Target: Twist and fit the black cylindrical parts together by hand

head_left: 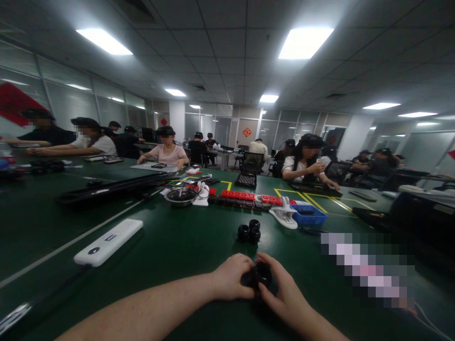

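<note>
Black round part (259, 275), small and ring-like, sits low in the frame just right of centre, held between both hands above the green bench (185, 246). Left hand (232, 277) comes in from the lower left on a bare forearm, fingers curled into a loose fist against the part's left side. Right hand (280, 289) comes up from the bottom edge, thumb and fingers wrapped over the part's right side and top. Both hands pinch the same piece; they touch or nearly touch around it.

Just above the hands, at centre frame, a cluster of three black rings (249, 232) rests on the bench, apart from the hands. Left of centre, a white flat device (108, 241) lies at a slant beside a pale line on the bench. Further up, a red strip (238, 194) runs across the middle, with a metal bowl (180, 195) to its left and a white clip-like tool (284, 214) and a blue tray (308, 215) to its right. Lower right holds a blurred patch, contents not readable.

Other people sit at benches across the upper half, under ceiling light panels.
</note>
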Tool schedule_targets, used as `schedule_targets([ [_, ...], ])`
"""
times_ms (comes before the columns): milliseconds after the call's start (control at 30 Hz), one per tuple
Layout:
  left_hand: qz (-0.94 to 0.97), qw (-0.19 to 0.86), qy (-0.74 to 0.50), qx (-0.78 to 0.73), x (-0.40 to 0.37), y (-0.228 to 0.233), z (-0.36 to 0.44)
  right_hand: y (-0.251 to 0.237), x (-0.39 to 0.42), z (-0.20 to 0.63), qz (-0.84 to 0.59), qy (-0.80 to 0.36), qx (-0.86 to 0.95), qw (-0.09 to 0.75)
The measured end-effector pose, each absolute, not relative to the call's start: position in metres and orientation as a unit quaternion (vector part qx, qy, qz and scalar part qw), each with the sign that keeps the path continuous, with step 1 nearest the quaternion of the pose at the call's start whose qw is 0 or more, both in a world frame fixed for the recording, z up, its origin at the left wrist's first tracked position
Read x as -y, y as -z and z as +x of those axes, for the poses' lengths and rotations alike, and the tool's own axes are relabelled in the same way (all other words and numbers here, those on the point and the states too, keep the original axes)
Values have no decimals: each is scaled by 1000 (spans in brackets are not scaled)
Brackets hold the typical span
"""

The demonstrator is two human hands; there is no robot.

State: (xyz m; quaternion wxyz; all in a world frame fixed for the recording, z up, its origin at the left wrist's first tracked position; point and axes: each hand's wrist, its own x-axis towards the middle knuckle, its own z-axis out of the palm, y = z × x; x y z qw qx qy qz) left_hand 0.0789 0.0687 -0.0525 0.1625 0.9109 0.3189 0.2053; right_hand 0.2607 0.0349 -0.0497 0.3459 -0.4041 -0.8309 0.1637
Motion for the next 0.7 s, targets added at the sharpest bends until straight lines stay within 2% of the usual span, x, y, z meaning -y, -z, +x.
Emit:
schedule_targets([
  [333, 914, 163, -195, -318, -68, 50, 77, 50, -36, 260, -440, -161, 819, 331],
  [700, 912, 163, -199, -320, -70, 54, 78, 50, -36, 261, -406, -168, 833, 335],
])
